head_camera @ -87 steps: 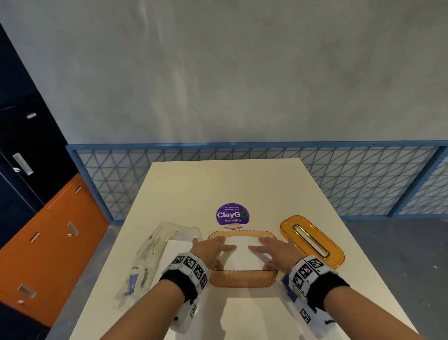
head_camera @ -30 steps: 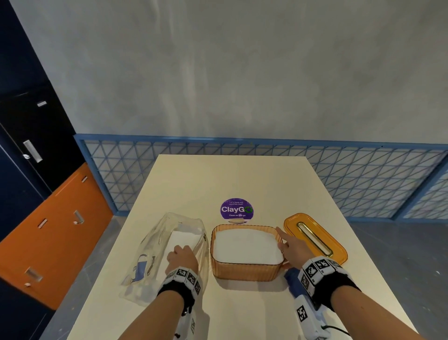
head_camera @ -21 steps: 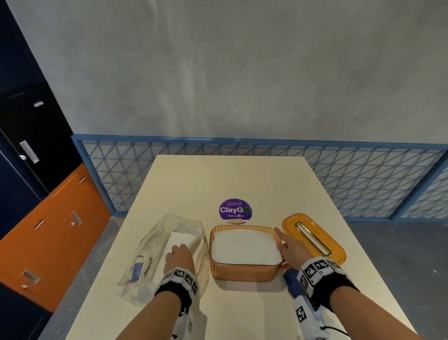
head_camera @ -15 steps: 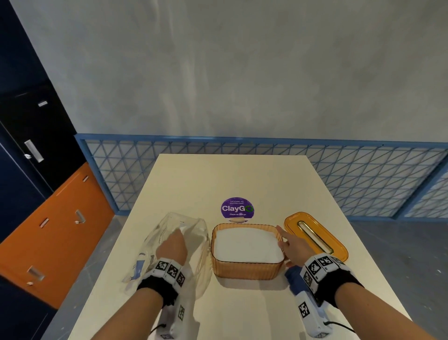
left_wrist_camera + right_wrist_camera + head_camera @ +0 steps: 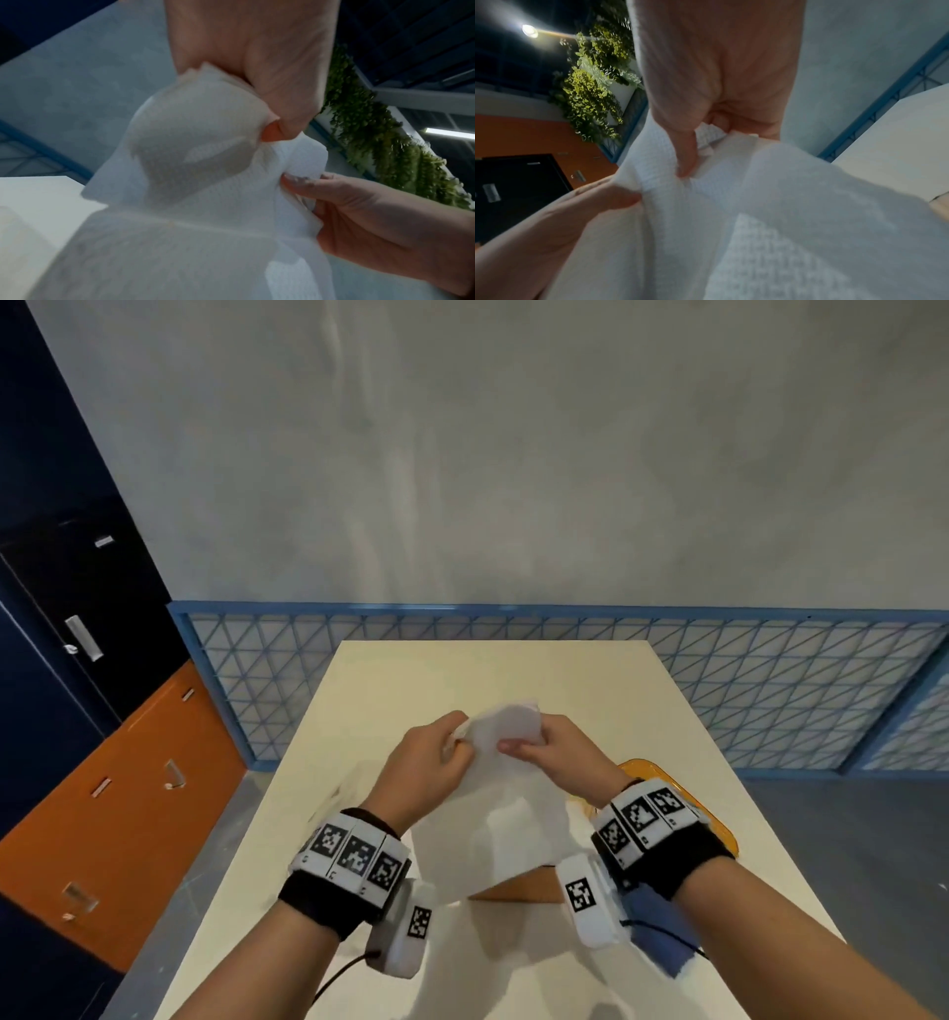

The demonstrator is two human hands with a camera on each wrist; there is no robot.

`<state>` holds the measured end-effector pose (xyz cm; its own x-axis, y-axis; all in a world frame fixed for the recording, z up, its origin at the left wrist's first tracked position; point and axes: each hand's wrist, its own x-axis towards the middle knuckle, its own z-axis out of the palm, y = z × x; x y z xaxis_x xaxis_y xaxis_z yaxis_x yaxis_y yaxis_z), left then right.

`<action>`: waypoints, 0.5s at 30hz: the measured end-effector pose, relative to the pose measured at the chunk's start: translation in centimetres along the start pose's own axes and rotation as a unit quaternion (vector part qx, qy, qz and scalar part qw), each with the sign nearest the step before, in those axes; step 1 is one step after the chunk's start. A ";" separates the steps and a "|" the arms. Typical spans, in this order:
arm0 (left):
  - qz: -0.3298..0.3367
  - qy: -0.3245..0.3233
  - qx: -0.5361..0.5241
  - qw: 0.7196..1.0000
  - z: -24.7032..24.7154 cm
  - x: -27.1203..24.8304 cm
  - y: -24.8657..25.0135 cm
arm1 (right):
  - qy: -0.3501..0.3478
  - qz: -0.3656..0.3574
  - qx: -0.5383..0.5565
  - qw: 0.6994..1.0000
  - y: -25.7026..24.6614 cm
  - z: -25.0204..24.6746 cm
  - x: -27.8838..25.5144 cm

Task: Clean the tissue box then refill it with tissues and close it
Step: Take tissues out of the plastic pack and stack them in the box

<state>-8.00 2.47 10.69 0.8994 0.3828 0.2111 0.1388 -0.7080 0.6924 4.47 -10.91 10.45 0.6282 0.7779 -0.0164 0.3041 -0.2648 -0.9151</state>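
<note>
Left hand: pinches the upper left edge of the tissue sheet.
Right hand: thumb and fingers pinch the upper right edge.
Sheet: held up above the table, draping over the orange tissue box — lid just right.
Handling: likely light, limp, easily torn; hold by the edges.
Views: wrist cameras show embossed texture and folds — the head view shows the box.

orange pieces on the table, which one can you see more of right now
The orange lid, right of the right hand: its rim shows past the wrist, whereas the orange box is mostly hidden behind the raised tissue.
</note>
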 end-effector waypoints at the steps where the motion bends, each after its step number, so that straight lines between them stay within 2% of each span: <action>1: 0.002 0.008 -0.033 0.999 -0.2 0.2 0.3 | 0.008 0.000 0.009 1.000 -0.3 -0.4 -0.3; 4: -0.023 0.027 -0.174 0.984 -1.2 0.3 0.5 | 0.037 0.017 0.033 0.999 -0.4 -2.0 -0.9; 5: -0.049 0.026 -0.246 0.968 -1.5 0.2 0.1 | 0.048 0.029 0.057 0.997 -0.4 -2.5 -1.1; 7: -0.126 -0.007 -0.391 0.912 -1.9 -0.1 -0.9 | 0.067 0.050 0.124 0.989 -0.3 -3.4 -1.5; 8: -0.144 -0.036 -0.421 0.895 -1.8 -0.3 -1.5 | 0.069 0.057 0.156 0.984 -0.3 -3.8 -1.6; 9: -0.146 -0.065 -0.415 0.896 -1.5 -0.7 -2.0 | 0.062 0.061 0.186 0.979 -0.2 -4.2 -1.8; 11: -0.137 -0.114 -0.356 0.917 -0.4 -1.3 -2.8 | 0.035 0.071 0.234 0.969 0.2 -4.5 -2.2; 13: -0.105 -0.127 -0.315 0.935 0.6 -1.5 -2.4 | 0.017 0.092 0.253 0.963 0.8 -4.6 -2.2; 15: -0.062 -0.109 -0.311 0.942 1.2 -1.4 -1.9 | 0.007 0.119 0.258 0.959 1.7 -4.4 -2.2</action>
<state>-9.00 2.60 8.28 0.9652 0.2616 0.0022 0.0401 -0.1560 0.9869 6.76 -15.61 10.74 0.6471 0.7210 -0.2479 -0.2420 -0.1142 -0.9635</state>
